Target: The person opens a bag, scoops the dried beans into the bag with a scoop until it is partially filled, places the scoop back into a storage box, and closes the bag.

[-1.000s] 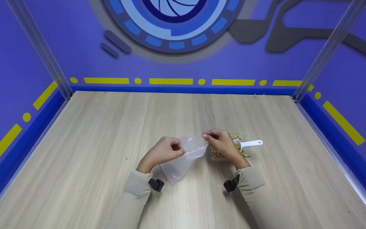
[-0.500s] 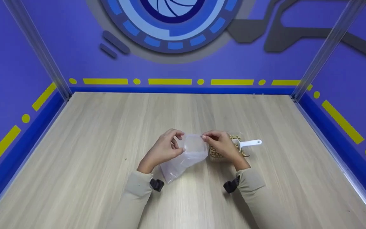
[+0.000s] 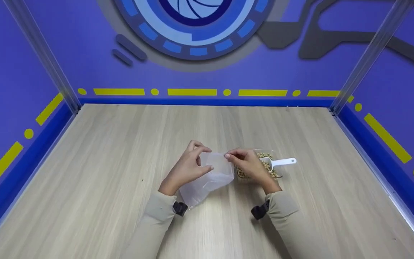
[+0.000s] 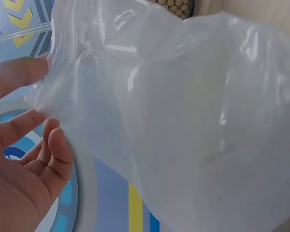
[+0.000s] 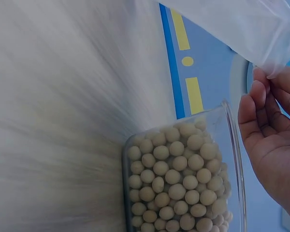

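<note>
A translucent plastic zip bag (image 3: 216, 172) hangs slanted between the hands, low over the table. My right hand (image 3: 250, 163) pinches its top right corner between thumb and fingertips, as the right wrist view also shows. The left hand (image 3: 189, 165) is at the bag's other side, thumb and index finger spread apart. In the left wrist view, the left thumb (image 4: 26, 72) and index fingertip touch the bag's mouth edge, or nearly so. Beneath the right hand stands a clear box (image 5: 234, 140) full of round beige beans (image 5: 176, 191). A white scoop (image 3: 282, 162) rests in it, handle to the right.
The wood-grain table (image 3: 120, 162) reaches back to a blue-purple wall (image 3: 199, 79) with yellow markings. Similar panels close off both sides. Dark wrist cameras (image 3: 260, 210) sit on both sleeves.
The left thumb and index finger have parted from a closed curl and shifted slightly right and up. The bag's top has spread flatter. The right hand keeps its pinch, moving slightly left.
</note>
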`<action>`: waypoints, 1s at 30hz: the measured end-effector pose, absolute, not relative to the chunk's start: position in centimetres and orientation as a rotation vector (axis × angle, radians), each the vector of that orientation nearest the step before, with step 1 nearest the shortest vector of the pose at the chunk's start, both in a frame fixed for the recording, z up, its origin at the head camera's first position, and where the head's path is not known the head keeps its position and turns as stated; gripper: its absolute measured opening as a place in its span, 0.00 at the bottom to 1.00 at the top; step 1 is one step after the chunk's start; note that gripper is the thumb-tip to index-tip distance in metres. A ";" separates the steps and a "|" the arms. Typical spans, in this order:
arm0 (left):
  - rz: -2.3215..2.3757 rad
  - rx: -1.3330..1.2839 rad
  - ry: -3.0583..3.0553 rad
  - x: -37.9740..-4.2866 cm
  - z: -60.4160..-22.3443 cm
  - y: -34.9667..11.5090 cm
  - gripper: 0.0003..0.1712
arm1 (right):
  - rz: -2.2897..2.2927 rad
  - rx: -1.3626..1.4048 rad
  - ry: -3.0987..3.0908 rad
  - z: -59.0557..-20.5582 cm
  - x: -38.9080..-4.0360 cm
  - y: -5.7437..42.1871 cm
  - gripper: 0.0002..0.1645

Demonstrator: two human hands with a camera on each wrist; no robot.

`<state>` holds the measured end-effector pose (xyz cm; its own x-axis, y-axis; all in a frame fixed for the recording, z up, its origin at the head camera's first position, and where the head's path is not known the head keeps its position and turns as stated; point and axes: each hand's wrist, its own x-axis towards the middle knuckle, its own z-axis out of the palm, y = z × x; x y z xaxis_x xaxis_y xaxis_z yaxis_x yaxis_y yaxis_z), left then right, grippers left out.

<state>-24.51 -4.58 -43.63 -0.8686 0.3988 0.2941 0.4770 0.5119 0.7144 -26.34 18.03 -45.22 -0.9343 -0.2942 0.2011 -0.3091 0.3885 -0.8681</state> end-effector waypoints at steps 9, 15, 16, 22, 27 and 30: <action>-1.256 -0.921 -2.702 -24.7 -43.3 -4.7 0.23 | 1.683 0.554 -2.584 -45.6 -26.6 17.9 0.14; -1.258 -1.077 -2.668 -24.8 -43.6 -4.7 0.31 | 1.678 0.565 -2.604 -43.4 -25.2 17.2 0.12; -1.269 -1.103 -2.661 -24.8 -43.6 -4.7 0.32 | 1.679 0.571 -2.608 -43.1 -25.0 17.1 0.12; -1.333 -1.174 -2.660 -24.7 -43.5 -4.8 0.31 | 1.701 0.597 -2.610 -44.0 -25.7 17.3 0.12; -1.334 -1.167 -2.682 -24.7 -43.5 -5.0 0.30 | 1.720 0.637 -2.601 -45.5 -26.6 17.9 0.13; -1.330 -1.160 -2.688 -24.7 -43.6 -5.0 0.30 | 1.716 0.673 -2.617 -45.5 -26.7 18.2 0.15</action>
<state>-24.73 -4.99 -43.62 -0.7372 0.6330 0.2363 0.5718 0.3983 0.7172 -26.67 18.17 -45.52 -0.9098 -0.3754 0.1769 -0.3119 0.3372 -0.8883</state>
